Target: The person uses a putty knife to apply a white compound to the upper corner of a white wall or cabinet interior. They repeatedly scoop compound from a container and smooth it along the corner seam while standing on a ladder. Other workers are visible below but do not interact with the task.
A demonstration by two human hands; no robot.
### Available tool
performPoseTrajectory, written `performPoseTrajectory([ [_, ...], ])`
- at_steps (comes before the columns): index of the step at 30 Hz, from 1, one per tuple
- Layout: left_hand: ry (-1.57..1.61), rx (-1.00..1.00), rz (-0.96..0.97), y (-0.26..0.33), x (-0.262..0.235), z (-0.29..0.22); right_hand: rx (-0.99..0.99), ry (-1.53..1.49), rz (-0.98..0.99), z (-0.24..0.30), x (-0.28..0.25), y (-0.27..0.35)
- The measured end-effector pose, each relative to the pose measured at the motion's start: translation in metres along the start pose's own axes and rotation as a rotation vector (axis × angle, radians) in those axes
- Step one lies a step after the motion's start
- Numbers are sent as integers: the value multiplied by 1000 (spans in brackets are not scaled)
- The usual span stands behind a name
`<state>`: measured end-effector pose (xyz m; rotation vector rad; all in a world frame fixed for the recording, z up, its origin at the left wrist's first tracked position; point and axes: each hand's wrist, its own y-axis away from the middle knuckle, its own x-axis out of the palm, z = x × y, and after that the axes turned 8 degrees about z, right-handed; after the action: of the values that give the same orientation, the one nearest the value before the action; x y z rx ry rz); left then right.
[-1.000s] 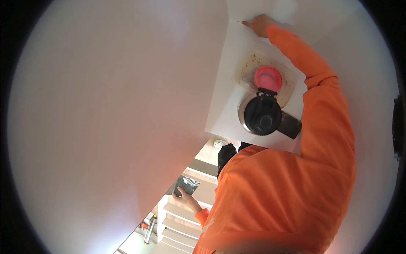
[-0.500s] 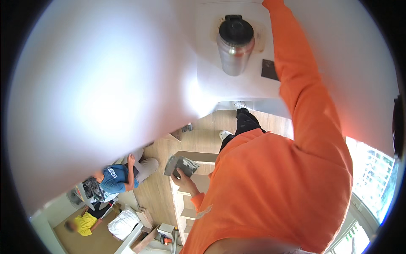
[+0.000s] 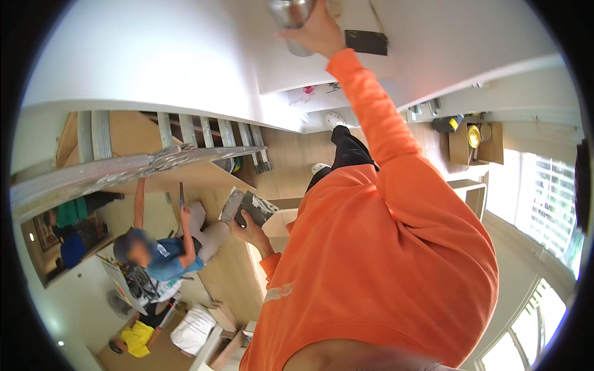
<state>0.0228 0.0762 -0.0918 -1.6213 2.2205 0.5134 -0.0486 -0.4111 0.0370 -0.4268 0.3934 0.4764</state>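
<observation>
Right fingers (image 3: pixel 320 13), apparently round steel bottle (image 3: pixel 291 12)

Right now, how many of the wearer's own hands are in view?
2. The right hand is at the top, grasping a steel bottle cut off by the frame; the left hand is left of the orange top, holding a smeared grey flat tool. Neither is fully hidden.

Right hand (image 3: pixel 320 32): metal bottle (image 3: pixel 289 12) blocks left, 1 dark plate (image 3: pixel 366 42) right; open air between left hand (image 3: pixel 249 232) and shelf (image 3: pixel 288 71).
</observation>
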Motion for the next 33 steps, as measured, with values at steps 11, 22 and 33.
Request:
performPoseTrajectory([
  [11, -49, 96, 179, -3, 5, -37, -238, 34, -12, 72, -43, 107],
  [22, -294, 287, 97, 7, 60, -42, 215, 56, 57, 50, -239, 286],
  [33, 22, 207, 42, 91, 108, -62, 114, 284, -418, -62, -324, 146],
])
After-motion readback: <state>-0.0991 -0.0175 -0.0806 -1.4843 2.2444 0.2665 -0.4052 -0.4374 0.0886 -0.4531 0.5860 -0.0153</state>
